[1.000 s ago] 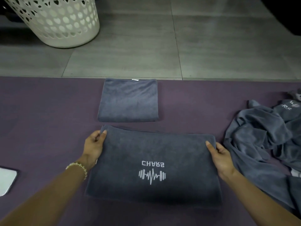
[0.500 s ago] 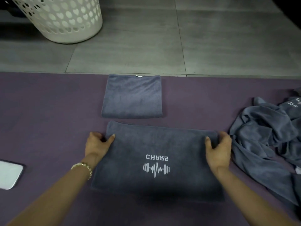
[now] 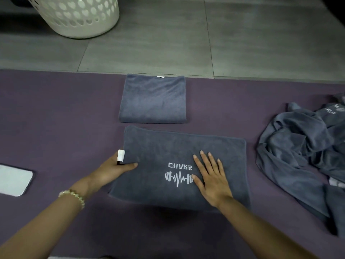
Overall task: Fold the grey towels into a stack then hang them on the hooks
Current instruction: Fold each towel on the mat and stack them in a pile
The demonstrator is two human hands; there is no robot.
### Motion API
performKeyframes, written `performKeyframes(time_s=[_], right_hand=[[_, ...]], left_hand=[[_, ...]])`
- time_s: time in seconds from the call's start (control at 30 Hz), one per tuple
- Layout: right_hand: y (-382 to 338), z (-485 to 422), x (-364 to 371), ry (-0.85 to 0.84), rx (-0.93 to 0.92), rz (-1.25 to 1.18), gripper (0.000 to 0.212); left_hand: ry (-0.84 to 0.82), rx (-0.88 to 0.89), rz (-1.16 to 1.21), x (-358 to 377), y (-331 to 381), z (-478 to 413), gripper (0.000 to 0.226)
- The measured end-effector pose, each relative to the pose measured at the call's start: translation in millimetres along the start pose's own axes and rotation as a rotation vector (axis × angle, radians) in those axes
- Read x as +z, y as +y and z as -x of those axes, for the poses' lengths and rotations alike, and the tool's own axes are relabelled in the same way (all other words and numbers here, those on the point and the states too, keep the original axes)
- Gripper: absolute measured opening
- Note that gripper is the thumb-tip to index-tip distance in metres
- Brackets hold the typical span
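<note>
A half-folded grey towel with a white logo lies on the purple mat in front of me. My left hand pinches its left edge, thumb on top, beside a small white tag. My right hand lies flat on the towel's middle, fingers straight, just right of the logo. A smaller folded grey towel sits just beyond it near the mat's far edge. A heap of unfolded grey towels lies at the right. No hooks are in view.
The purple mat covers the near surface; grey floor tiles lie beyond it. A white perforated laundry basket stands on the floor at the far left. A white phone-like slab rests on the mat at the left edge.
My right hand left the towel's right edge and now lies flat on its middle. My left hand slid down the left edge and pinches it by the tag.
</note>
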State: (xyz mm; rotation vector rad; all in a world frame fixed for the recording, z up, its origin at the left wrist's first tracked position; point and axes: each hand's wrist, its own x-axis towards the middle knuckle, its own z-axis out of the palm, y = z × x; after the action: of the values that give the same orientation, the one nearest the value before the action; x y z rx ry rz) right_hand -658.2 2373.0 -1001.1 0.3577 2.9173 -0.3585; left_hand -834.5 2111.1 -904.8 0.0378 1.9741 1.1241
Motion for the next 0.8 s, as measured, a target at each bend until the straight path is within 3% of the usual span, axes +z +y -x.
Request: performKeyframes(time_s=[0.07, 0.13, 0.2, 0.27, 0.33, 0.4, 0.47, 0.53, 0.67, 0.8], right_hand=[[-1, -1, -8, -0.023, 0.0, -0.162, 0.063], [-5, -1, -21, 0.014, 0.1, -0.52, 0.056], [-13, 1, -40, 0.2, 0.312, -0.999, 0.033], [-9, 2, -51, 0.197, 0.61, -1.411, 0.039], [3, 4, -56, 0.006, 0.867, -1.644, 0.062], [11, 7, -57, -0.102, 0.929, -1.777, 0.066], [5, 6, -53, -0.053, 0.864, -1.691, 0.051], [-5, 1, -44, 0.1, 0.762, -1.432, 0.031], [-15, -2, -44, 0.365, 0.572, -1.059, 0.015], [-1, 14, -66, 0.516, 0.439, -0.996, 0.008]], left_hand=[[-0.064, 0.075, 0.071, 13, 25, 13, 0.044], [-0.156, 0.187, 0.118, 34, 46, 23, 0.063], [-0.287, 0.231, 0.104, 60, 65, 31, 0.076], [-0.407, 0.217, 0.141, 85, 74, 30, 0.07], [-0.324, 0.298, 0.099, 106, 68, 20, 0.056], [-0.152, 0.44, -0.29, 115, 46, 0, 0.053], [-0.091, 0.536, -0.751, 125, 17, -18, 0.068], [-0.072, 0.539, -0.951, 135, -1, -28, 0.076], [0.099, 0.631, -1.059, 148, -14, -37, 0.06], [0.102, 0.672, -1.032, 168, -4, -39, 0.056]])
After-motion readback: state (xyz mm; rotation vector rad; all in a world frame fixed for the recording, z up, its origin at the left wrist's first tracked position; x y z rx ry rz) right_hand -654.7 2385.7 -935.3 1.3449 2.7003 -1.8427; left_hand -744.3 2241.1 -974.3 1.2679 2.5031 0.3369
